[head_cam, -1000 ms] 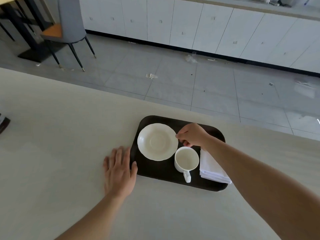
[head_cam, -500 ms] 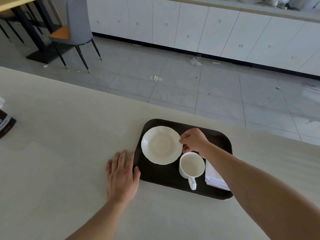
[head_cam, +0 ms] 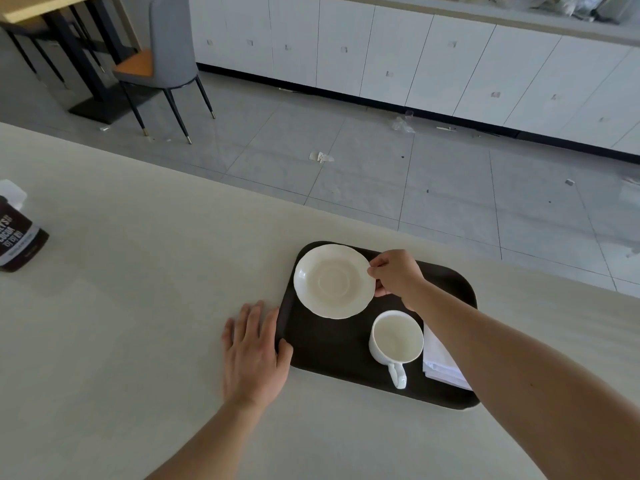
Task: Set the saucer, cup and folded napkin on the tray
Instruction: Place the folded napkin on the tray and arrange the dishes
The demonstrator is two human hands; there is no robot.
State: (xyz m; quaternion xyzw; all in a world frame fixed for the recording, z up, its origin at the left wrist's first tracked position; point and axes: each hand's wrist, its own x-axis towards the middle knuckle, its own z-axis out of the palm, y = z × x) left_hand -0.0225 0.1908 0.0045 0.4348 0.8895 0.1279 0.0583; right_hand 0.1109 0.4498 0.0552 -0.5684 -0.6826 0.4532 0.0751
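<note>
A dark brown tray (head_cam: 332, 355) lies on the pale table. A white scalloped saucer (head_cam: 332, 282) is over the tray's far left part, its near edge seeming a little raised. My right hand (head_cam: 394, 275) pinches the saucer's right rim. An empty white cup (head_cam: 396, 336) stands on the tray's near middle, handle pointing toward me. To its right a folded white napkin (head_cam: 441, 367) rests on the tray, partly hidden by my right forearm. My left hand (head_cam: 254, 351) lies flat on the table, thumb against the tray's left edge.
A dark cocoa container (head_cam: 17, 233) with a white lid lies at the table's left edge. The table's far edge runs diagonally behind the tray. Beyond are a grey tiled floor with litter, a grey chair (head_cam: 166, 60) and white cabinets.
My right hand has taken the saucer's right rim and the saucer sits slightly further back on the tray. The left hand, cup and napkin stay put; the view has shifted right.
</note>
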